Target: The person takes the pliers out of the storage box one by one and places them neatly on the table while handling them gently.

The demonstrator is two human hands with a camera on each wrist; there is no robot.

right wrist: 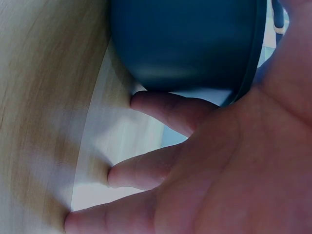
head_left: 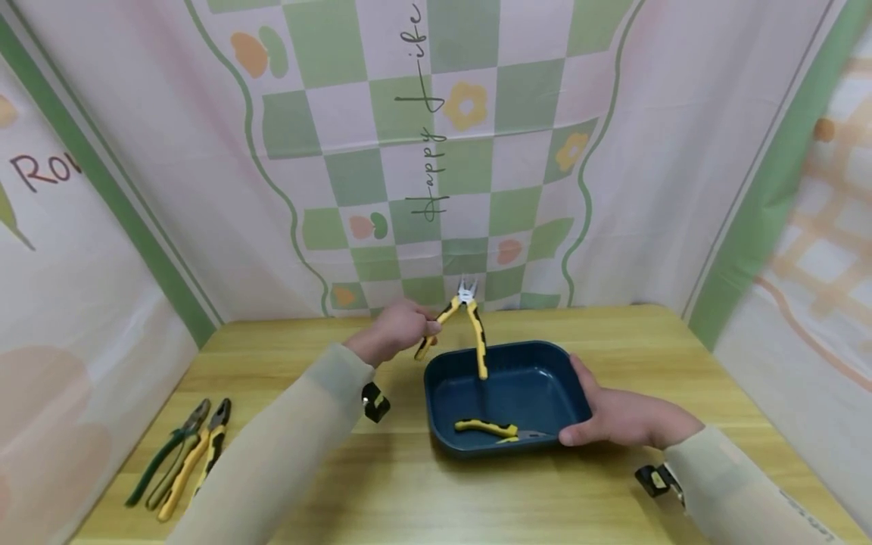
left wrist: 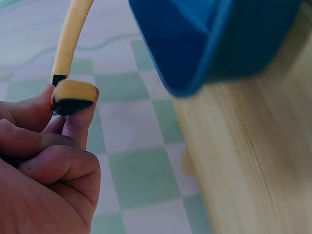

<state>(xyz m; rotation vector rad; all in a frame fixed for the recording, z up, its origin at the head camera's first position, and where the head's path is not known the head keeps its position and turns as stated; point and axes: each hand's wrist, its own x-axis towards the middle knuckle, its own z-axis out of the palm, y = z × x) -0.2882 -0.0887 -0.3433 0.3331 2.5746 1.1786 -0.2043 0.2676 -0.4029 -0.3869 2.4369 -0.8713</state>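
Observation:
My left hand (head_left: 403, 325) pinches one yellow-and-black handle of a pair of combination pliers (head_left: 479, 333). The pliers are held up with handles spread and metal jaws pointing away, the other handle hanging over the dark blue bin (head_left: 504, 453). Up close in the left wrist view, thumb and fingers grip the handle's end (left wrist: 74, 92). My right hand (head_left: 616, 415) rests against the bin's right side, thumb at the front right corner. In the right wrist view its fingers (right wrist: 165, 109) are spread and fairly straight, by the bin's wall and the table. Another yellow-handled pair of pliers (head_left: 487, 428) lies inside the bin.
At the table's left side lie green-handled pliers (head_left: 163, 458) and yellow-and-black-handled pliers (head_left: 197, 454), partly behind my left sleeve. The wooden table (head_left: 381, 492) meets a checkered curtain (head_left: 422, 227) at the back, with more cloth on both sides.

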